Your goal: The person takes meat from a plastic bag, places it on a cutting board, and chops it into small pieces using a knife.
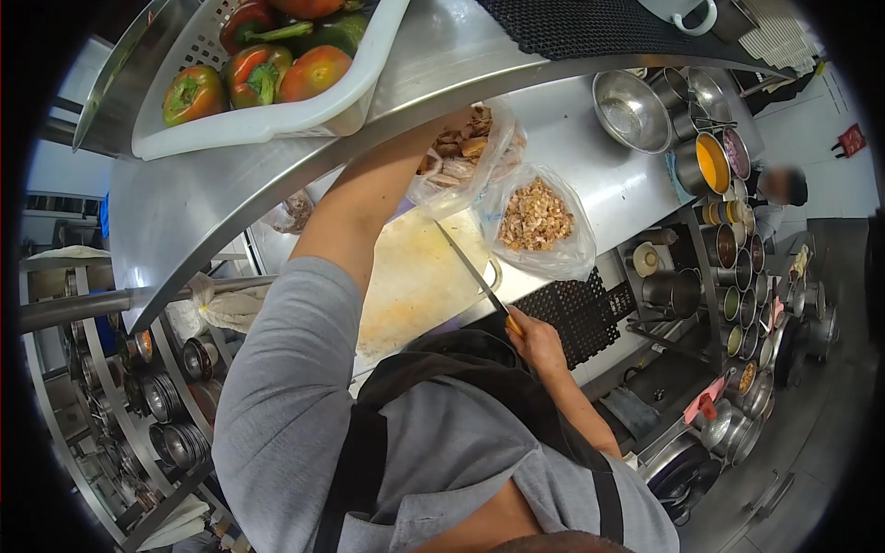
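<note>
A metal table (553, 129) is spread ahead of the right hand (539, 343), and a steel shelf (433, 46) is raised above it, its curved rim passing over the end of the left forearm (359, 203). On the table, a pale, stained cutting board (406, 276) is laid between that forearm and the right hand. Ahead of the forearm, up on the shelf, a white plastic crate (249, 129) is seen. Just beside the right hand, on its right, a black perforated mat (581, 318) is placed. Ahead of the right hand, by the board's far right corner, chopped brownish pieces are held in an open clear bag (576, 249); larger brown pieces are contained in a second clear bag (493, 152), set beside the first, by the end of the left arm. A metal bowl (631, 111) is placed well ahead and to the right of the right hand. A knife (466, 263) is gripped by its handle in the closed right hand, its blade pointed forward and left over the board. The left hand is hidden by the shelf rim; its opening and hold cannot be told. Red-green peppers (316, 72) are piled in the crate.
</note>
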`<state>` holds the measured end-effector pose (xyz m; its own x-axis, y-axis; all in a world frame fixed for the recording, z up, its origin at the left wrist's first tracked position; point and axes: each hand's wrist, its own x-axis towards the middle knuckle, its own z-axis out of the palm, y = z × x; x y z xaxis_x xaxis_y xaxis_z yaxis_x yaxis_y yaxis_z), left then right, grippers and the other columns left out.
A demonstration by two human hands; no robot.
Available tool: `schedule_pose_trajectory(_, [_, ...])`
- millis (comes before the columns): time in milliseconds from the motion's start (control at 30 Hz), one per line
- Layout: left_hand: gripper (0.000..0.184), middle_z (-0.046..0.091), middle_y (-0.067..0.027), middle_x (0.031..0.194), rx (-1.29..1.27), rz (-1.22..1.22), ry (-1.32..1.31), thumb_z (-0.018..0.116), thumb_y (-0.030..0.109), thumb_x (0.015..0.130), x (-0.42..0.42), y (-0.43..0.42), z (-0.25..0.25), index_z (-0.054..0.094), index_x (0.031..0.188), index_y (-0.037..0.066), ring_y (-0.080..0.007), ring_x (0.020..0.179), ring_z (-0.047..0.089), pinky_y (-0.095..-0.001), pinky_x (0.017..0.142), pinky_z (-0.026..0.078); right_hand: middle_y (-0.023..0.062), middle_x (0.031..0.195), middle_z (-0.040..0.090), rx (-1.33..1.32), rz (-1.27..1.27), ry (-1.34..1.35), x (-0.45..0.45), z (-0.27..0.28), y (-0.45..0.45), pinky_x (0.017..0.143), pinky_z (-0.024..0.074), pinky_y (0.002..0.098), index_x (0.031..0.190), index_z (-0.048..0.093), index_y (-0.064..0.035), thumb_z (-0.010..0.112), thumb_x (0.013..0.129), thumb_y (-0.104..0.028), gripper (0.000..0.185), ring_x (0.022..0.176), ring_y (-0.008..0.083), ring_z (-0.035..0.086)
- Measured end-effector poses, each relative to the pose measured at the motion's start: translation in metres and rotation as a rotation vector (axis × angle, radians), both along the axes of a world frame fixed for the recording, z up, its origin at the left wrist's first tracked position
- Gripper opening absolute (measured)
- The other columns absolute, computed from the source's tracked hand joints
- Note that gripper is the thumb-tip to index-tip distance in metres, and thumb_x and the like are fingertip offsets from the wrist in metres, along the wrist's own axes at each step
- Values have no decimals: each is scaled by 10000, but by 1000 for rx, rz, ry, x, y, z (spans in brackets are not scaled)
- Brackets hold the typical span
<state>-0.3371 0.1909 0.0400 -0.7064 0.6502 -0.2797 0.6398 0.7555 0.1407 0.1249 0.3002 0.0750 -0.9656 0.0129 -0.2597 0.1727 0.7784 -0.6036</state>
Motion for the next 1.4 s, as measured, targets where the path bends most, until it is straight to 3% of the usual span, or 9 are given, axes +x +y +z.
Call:
schedule_pose_trajectory(300, [400, 673, -104, 1143, -60, -101, 22, 731, 265, 760, -88, -24, -119, 673, 1135, 142, -285, 1085, 629, -397, 911, 508, 202, 1011, 689, 3, -3, -19, -3, 5, 3, 757, 538, 448, 1276, 586, -89, 696, 841, -152, 454, 887, 375, 667])
schedule_pose_trajectory(367, [394, 673, -98, 1145, -73, -92, 42, 743, 249, 752, -84, -29, -109, 674, 1125, 143, -281, 1095, 626, -397, 909, 512, 200, 999, 690, 6, 2, -6, -4, 7, 3, 755, 538, 448, 1275, 586, -90, 695, 841, -151, 451, 882, 374, 668])
schedule_pose_trajectory(433, [366, 674, -95, 1135, -107, 31, 15, 752, 212, 751, -19, -29, -6, 678, 1101, 134, -278, 1107, 624, -403, 903, 518, 198, 987, 691, 6, 6, 0, -3, 7, 3, 753, 537, 447, 1274, 587, -91, 695, 842, -150, 449, 877, 372, 668])
schedule_pose_trajectory(667, [279, 683, -112, 1104, -53, 143, -65, 654, 94, 820, 10, -27, 31, 687, 1094, 131, -289, 1048, 655, -408, 871, 535, 201, 987, 690, -3, -4, 2, 0, 6, 3, 756, 535, 451, 1274, 584, -88, 685, 848, -161, 443, 881, 381, 666])
schedule_pose_trajectory(767, [223, 683, -159, 1086, 303, 437, -521, 644, 103, 839, 0, -42, 18, 708, 1053, 101, -285, 1029, 665, -402, 863, 534, 201, 999, 688, -6, -3, 14, 5, 2, 3, 766, 533, 454, 1277, 579, -83, 673, 856, -172, 440, 887, 382, 664])
schedule_pose_trajectory(833, [200, 673, -209, 1042, 572, 5, 509, 666, 122, 829, -26, -47, -46, 699, 1017, 62, -324, 1038, 653, -431, 861, 522, 197, 1003, 685, -13, 10, -8, 7, 0, 2, 788, 528, 455, 1282, 573, -82, 662, 865, -182, 438, 899, 380, 659])
schedule_pose_trajectory(933, [212, 667, -225, 1019, 754, 326, 34, 648, 150, 844, 24, -41, 26, 666, 1027, 45, -366, 1017, 643, -469, 854, 498, 196, 1003, 685, -10, 16, -17, 7, 1, 0, 792, 526, 456, 1282, 570, -83, 658, 871, -195, 435, 904, 382, 657])
schedule_pose_trajectory(1033, [229, 668, -223, 1008, 828, 67, 523, 615, 180, 865, 50, -44, 57, 644, 1048, 45, -390, 992, 637, -485, 858, 477, 199, 1005, 684, 18, 28, -18, 7, 0, 0, 785, 526, 456, 1283, 568, -87, 656, 874, -203, 434, 904, 382, 657])
schedule_pose_trajectory(1400, [302, 672, -191, 912, 1012, 282, 259, 690, 228, 802, 69, -57, 84, 652, 1015, 17, -302, 869, 658, -413, 784, 495, 190, 951, 684, -18, -15, -12, 20, 16, -11, 761, 508, 488, 1259, 563, -145, 642, 866, -167, 402, 891, 396, 649])
